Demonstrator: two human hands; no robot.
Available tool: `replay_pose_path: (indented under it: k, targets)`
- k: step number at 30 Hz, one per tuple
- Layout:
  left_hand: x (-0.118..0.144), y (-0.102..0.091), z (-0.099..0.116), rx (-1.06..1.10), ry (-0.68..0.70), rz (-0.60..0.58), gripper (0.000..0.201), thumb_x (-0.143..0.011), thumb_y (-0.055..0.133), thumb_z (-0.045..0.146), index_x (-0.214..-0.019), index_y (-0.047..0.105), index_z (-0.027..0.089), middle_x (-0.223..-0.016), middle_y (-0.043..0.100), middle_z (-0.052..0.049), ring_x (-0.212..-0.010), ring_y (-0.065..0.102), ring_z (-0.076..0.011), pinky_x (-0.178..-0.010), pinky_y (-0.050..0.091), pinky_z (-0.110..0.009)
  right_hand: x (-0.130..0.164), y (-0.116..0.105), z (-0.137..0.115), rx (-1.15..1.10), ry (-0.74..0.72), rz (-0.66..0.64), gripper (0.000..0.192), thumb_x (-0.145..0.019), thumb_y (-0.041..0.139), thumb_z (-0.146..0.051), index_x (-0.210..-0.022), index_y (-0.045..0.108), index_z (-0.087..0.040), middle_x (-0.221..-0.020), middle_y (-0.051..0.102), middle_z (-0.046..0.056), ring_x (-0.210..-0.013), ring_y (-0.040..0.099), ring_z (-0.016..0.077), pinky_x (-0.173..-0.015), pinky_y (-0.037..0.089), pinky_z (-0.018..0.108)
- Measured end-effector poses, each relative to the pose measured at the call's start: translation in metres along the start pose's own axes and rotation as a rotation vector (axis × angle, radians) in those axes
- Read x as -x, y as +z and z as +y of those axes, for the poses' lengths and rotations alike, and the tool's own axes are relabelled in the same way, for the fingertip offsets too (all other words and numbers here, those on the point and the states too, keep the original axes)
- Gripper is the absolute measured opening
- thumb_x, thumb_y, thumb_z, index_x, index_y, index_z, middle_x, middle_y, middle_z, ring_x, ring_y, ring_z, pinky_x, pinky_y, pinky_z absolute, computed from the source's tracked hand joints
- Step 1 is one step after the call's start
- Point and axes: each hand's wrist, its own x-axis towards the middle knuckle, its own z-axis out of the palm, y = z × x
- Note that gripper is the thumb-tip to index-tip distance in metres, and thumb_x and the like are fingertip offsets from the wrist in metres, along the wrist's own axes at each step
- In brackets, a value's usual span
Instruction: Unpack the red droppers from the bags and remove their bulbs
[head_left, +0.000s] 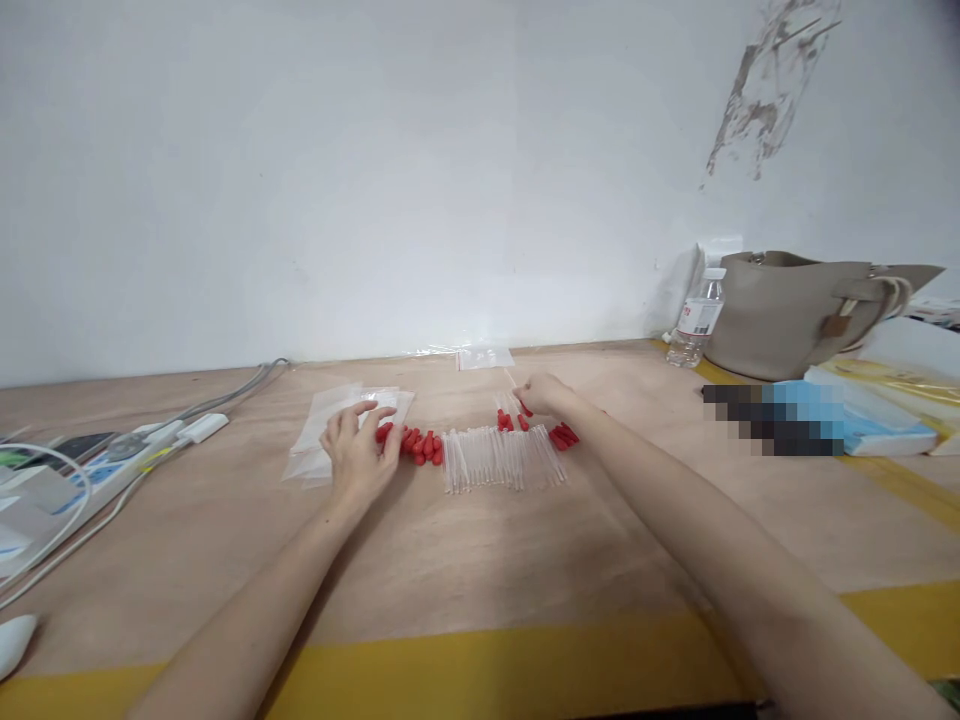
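My left hand rests over small red bulb-ended pieces, its fingers apart and curved; the fingertips partly cover some of them. At the far side my right hand is closed, the fingers pinching a small red piece. A thin pale stick shows by its fingertips; whether it is held I cannot tell. Between the hands lies a row of thin clear sticks, side by side. More red pieces sit just behind the row, and flat red pieces lie at its right end.
Clear plastic bags lie under and behind my left hand, another bag by the wall. A power strip with cables is at left. A water bottle, a grey-beige handbag and a blue packet stand right.
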Motion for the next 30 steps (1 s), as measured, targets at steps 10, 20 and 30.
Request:
replay_pose_path:
  k: [10,20,30]
  targets:
    - [0.033,-0.007,0.073,0.193,0.727,-0.121,0.030,-0.081,0.052,0.020,-0.111,0.052,0.023,-0.108,0.056,-0.008,-0.102,0.047,-0.0227,-0.087,0.034,-0.041,0.119,0.012,0.010,-0.261,-0.453,0.085,0.018,-0.084,0.047,-0.029,-0.079,0.061,-0.019,-0.074,0.061,0.003,-0.074,0.050,0.0147,-0.070,0.033,0.028]
    - [0.039,-0.008,0.080,0.177,0.937,-0.201,0.016,-0.086,0.039,0.011,-0.087,0.055,0.014,-0.066,0.054,-0.002,-0.061,0.049,-0.0136,-0.057,0.038,-0.028,0.134,0.022,0.005,-0.047,-0.579,0.184,0.023,-0.086,0.044,-0.029,-0.073,0.060,-0.019,-0.065,0.061,0.000,-0.067,0.049,0.0118,-0.070,0.023,0.031]
    - [0.039,-0.006,0.077,0.176,0.869,-0.250,0.017,-0.087,0.040,0.017,-0.079,0.055,0.014,-0.064,0.050,-0.002,-0.061,0.046,-0.0139,-0.056,0.037,-0.027,0.132,0.021,0.014,0.129,-0.715,0.318,0.021,-0.087,0.043,-0.025,-0.075,0.058,-0.017,-0.061,0.055,0.000,-0.065,0.045,0.0113,-0.067,0.022,0.031]
